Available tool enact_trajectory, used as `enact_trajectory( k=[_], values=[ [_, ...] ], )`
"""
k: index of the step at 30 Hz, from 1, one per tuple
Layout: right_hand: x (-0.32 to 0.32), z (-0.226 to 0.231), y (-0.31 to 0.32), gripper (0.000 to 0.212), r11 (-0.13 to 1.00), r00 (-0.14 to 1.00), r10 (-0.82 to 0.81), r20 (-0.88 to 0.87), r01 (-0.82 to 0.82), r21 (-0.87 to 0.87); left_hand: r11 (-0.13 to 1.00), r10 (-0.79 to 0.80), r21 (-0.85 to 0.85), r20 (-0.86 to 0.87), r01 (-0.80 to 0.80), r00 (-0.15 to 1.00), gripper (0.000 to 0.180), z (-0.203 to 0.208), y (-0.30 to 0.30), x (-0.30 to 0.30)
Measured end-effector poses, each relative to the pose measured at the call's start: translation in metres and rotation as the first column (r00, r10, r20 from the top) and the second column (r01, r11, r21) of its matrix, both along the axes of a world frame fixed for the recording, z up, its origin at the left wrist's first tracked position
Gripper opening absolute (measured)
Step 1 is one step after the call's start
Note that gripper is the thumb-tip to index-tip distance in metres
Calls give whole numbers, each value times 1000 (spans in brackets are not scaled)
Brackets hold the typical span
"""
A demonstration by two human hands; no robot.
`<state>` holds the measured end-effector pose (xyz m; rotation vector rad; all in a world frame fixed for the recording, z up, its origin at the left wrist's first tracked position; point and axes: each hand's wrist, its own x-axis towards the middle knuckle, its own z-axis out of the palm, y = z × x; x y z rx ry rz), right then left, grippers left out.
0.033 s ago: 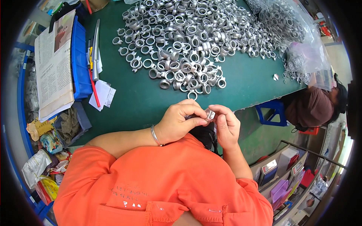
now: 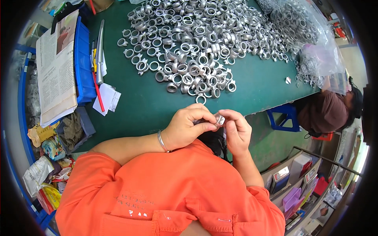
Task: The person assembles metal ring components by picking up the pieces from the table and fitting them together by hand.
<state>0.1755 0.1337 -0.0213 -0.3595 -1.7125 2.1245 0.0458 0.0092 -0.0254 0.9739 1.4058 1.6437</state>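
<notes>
The left hand's (image 2: 183, 126) thumb and pointer finger pinch a small silver metal piece (image 2: 219, 120). The right hand's (image 2: 238, 137) bent fingers touch its other side; I can't tell if they grip. Both hands meet near the green table's (image 2: 260, 80) edge.

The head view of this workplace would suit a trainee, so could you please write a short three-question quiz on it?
1. Where is the small silvery part: A, on the stool; B, in the left hand; C, inside the blue tray?
2. True or false: a bracelet circles the left wrist.
3. Fill in: The heaped metal rings lie on a ____ tabletop.
Key: 1 B; 2 true; 3 green.
</notes>
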Motion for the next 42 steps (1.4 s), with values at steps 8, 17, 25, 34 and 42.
enact_trajectory(
  k=[8, 17, 25, 34, 42],
  values=[
    [-27, 24, 7, 17, 700, 986, 127, -108, -12, 714, 985, -7, -54, 937, 164, 349, 22, -6, -3, -4],
    [-41, -8, 20, 16, 676, 955, -292, 48, 170, 717, 923, 79, -260, 850, 284, 520, 10, 2, -1, -2],
    [-23, -2, 17, 12, 949, 989, -140, 37, 145, -279, 920, 79, -255, 863, 298, 498, 11, 1, 2, -4],
    [-21, 4, 20, 18, 775, 983, -52, 174, 150, -614, 933, 88, -239, 877, 269, 472, 13, -2, -1, -5],
    [-22, 7, 13, 14, 907, 970, -232, 78, 245, -344, 933, 63, -215, 888, 290, 455, 17, -5, -1, -7]
  ],
)
